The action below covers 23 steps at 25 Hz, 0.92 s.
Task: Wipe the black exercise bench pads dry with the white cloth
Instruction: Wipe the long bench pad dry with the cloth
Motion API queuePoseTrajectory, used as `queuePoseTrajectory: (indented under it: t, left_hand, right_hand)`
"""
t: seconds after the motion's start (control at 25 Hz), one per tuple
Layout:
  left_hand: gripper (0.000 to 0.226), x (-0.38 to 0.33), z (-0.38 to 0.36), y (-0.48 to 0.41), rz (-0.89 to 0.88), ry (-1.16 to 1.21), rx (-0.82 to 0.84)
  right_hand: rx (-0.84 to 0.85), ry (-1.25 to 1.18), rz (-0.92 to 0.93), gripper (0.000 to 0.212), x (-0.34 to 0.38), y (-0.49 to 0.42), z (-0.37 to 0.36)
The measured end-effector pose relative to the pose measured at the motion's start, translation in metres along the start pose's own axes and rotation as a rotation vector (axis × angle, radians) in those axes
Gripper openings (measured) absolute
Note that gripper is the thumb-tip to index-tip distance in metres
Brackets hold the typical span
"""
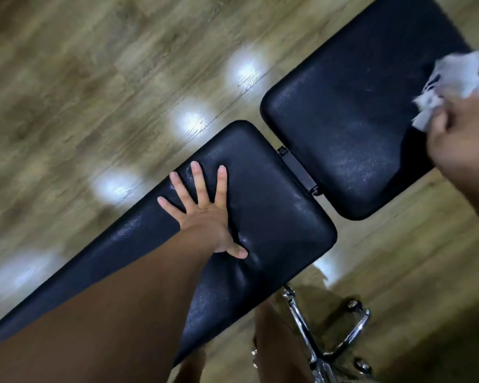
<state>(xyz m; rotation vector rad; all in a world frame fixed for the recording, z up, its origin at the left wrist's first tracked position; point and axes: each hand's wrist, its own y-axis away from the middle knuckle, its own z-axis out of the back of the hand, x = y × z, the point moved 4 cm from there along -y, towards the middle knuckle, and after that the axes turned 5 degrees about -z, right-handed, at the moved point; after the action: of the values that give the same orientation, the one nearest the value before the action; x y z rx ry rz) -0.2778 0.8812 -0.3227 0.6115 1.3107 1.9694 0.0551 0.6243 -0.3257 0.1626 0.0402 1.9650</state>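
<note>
Left hand (205,214): bare, short plain nails
Left forearm (108,313): bare to the frame edge
Right hand (459,139): bare, blurred
Leg (277,341): bare

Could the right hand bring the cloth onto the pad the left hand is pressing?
Probably yes: the right hand grips the white cloth at the neighbouring pad, with only a narrow gap between. The left hand covers one patch of the nearer pad.

The left forearm (108,313) reaches in from the near left, straight and bare. The left hand (205,214) lies palm down on the near pad (277,233), fingers spread wide and straight, thumb pointing right. The right hand (459,142), blurred at the far right edge, has its fingers curled round the bunched white cloth (454,76), which sticks out beyond the knuckles.
</note>
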Motion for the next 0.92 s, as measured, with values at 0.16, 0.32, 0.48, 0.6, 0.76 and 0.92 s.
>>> queuePoseTrajectory:
  t: [0.16,0.32,0.48,0.6,0.76,0.92]
  left_hand:
    - [0.167,0.001,-0.001,0.0,-0.019,0.013,0.006]
    - [0.165,0.001,-0.001,0.001,-0.022,0.015,0.021]
    - [0.165,0.003,-0.003,-0.002,-0.027,0.013,0.017]
    - [0.165,0.004,-0.003,-0.002,-0.054,0.017,0.004]
    - [0.165,0.006,-0.003,-0.001,-0.068,0.034,0.002]
    - [0.164,0.006,-0.003,-0.001,-0.093,0.045,0.01]
  right_hand:
    - [-0.039,-0.134,-0.117,0.043,0.093,-0.013,-0.01]
    - [0.24,-0.142,0.745,0.055,0.231,0.035,-0.027]
    - [0.179,0.009,0.676,0.064,0.191,-0.039,-0.008]
    - [0.071,-0.016,0.221,0.061,0.096,-0.105,0.016]
    - [0.02,-0.116,0.139,0.046,0.109,-0.07,0.015]
    - [0.119,-0.213,0.429,0.037,0.157,0.045,-0.006]
